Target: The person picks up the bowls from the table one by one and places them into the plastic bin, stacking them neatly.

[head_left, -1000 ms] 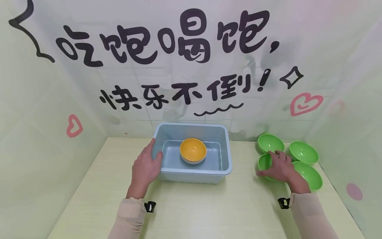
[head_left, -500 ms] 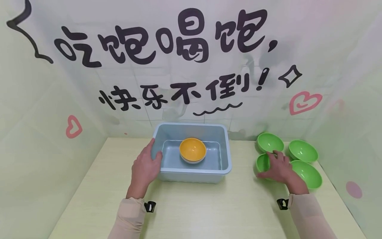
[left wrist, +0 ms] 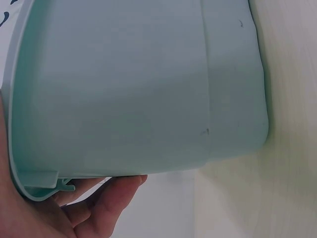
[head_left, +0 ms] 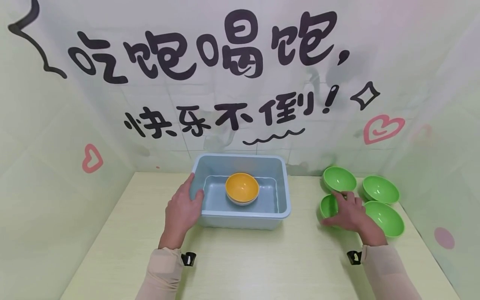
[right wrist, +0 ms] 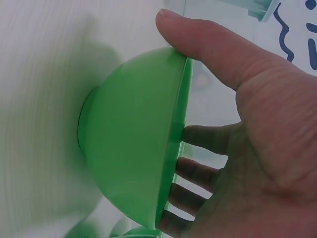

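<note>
My left hand [head_left: 182, 210] grips the front left corner of a pale blue plastic bin [head_left: 240, 157], thumb over the rim and fingers outside under the lip [left wrist: 99, 208]. The left wrist view is mostly filled by the bin wall [left wrist: 138, 89]. An orange bowl [head_left: 242, 187] sits inside the bin, nested on a white one. My right hand [head_left: 343, 208] holds the near-left green bowl [head_left: 327, 206], thumb on its near rim and fingers spread across its mouth. In the right wrist view this green bowl [right wrist: 133, 144] appears side-on against my palm [right wrist: 257, 148].
Three more green bowls stand on the pale wooden table at the right: one behind [head_left: 339, 178], one at the back right [head_left: 380, 188], one at the near right [head_left: 386, 218]. Decorated walls close off the table at the back and both sides.
My right hand and the green bowl under it have crept slightly to the left. The left hand and the bin have not moved.
</note>
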